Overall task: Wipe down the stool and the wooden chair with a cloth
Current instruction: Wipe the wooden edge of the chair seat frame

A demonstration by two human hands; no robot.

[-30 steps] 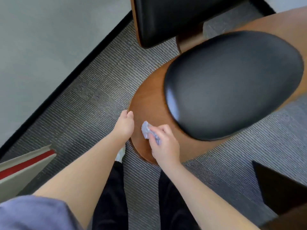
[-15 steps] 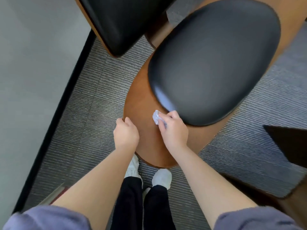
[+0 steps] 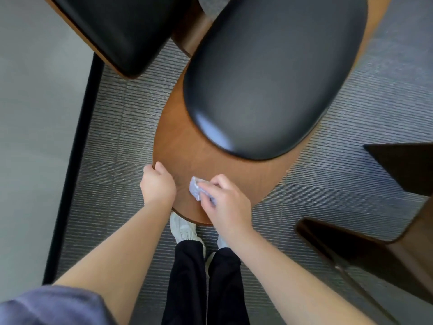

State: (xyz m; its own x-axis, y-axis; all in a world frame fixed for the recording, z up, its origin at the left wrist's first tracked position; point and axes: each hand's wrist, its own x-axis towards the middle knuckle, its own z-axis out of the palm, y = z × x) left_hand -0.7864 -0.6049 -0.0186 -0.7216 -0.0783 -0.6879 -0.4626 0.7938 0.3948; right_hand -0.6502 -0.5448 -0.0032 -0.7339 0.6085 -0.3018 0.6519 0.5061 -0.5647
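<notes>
Left hand [image 3: 158, 182]: curled over the rim of the wooden shell [image 3: 187, 156], fingers hooked on the edge as if steadying it; holds no cloth.
Right hand [image 3: 226, 202]: just beside the left hand, knuckles up; fingers and thumb pinch the cloth and press it down on the wood.
Cloth [image 3: 195, 190]: small, pale blue, crumpled to a wad; pokes out ahead of the right fingertips, between the two hands, touching bare wood.
Wooden shell: brown, rounded, under both hands; cannot tell whether it belongs to the stool or to the chair.
Black cushion [image 3: 269, 78]: glossy, oval, seated on the shell; beyond both hands, apart from the cloth.
Second padded piece [image 3: 112, 26]: black pad in a wood edge, well beyond the left hand, touched by neither hand.
Carpet [image 3: 121, 137]: grey, ribbed; outward of the left hand and below both forearms.
Shoes [image 3: 182, 227]: white, below the wrists, partly under the near lip of the shell.
Dark furniture [image 3: 403, 165]: outward of the right hand, well apart; kind unclear.
Step in hand: judged to be wiping the wood border nearest the body.
Done so far: not readable; no streak or sheen tells wiped surface from unwiped.
Left to do, as judged: rest of the wood rim, the cushion top, the second padded piece; probably well short of finished.
</notes>
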